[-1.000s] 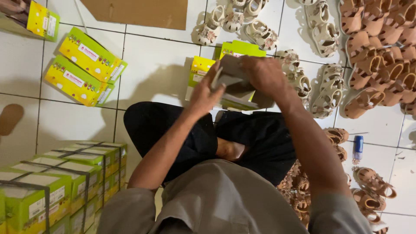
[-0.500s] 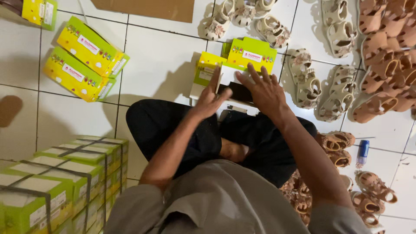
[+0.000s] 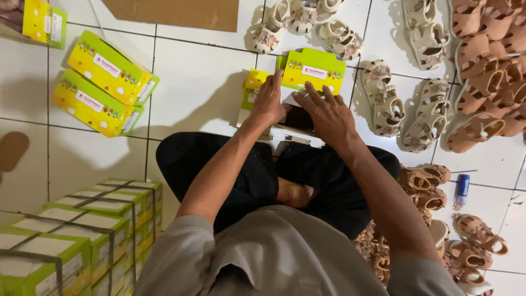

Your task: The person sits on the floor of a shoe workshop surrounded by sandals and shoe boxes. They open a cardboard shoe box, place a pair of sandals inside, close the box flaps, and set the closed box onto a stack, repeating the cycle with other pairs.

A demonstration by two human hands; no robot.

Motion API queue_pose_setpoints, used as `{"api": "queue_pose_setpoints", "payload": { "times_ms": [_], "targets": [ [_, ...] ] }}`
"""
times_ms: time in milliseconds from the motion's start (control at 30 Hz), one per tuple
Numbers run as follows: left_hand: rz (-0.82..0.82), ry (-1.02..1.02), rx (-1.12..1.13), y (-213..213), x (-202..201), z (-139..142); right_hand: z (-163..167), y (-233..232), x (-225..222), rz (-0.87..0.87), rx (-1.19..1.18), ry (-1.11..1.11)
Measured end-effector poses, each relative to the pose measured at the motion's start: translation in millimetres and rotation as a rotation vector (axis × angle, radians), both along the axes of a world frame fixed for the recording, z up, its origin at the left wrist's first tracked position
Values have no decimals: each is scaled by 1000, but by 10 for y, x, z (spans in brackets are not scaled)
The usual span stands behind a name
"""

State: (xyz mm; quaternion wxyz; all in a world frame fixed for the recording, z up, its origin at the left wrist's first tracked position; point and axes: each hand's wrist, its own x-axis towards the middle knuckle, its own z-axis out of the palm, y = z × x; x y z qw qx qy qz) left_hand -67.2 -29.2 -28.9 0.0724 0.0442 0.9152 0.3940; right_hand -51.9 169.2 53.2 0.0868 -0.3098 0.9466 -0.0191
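Your left hand [image 3: 269,101] and right hand [image 3: 327,114] lie flat with spread fingers, no grip closed, pressing into the open yellow-green cardboard shoe box [image 3: 307,77] on the white tiled floor [image 3: 197,82] before your knees. A second ago you held it higher. Two closed boxes of the same kind [image 3: 104,82] lie at left, and beige child sandals [image 3: 383,104] are just right.

Under your hands, yellow-and-green cardboard shoe box [image 3: 307,74] with white label and small multicoloured motifs, cream strappy sandals [image 3: 389,104] beside you, tan-brown sandals [image 3: 487,60] right, white floor tiles [image 3: 197,87] with dark grout, your black trousers [image 3: 219,164].
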Motion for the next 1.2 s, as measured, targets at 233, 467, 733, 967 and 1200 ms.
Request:
{"api": "queue_pose_setpoints", "payload": {
  "times_ms": [233, 467, 733, 967, 1200],
  "targets": [
    [95, -157, -131, 118, -14, 128, 95, 990, 5, -451, -867, -346],
    [114, -121, -81, 144, 50, 193, -409, 652, 86, -680, -891, -523],
    [143, -208, -28, 197, -50, 118, -554, 307, -47, -791, -417, -288],
    [68, -116, 218, 45, 6, -130, -198, 853, 55, -395, -929, -935],
    [91, -366, 746, -93, 134, -93, -572, 373, 415, -788, -1148, -499]
  ]
}}
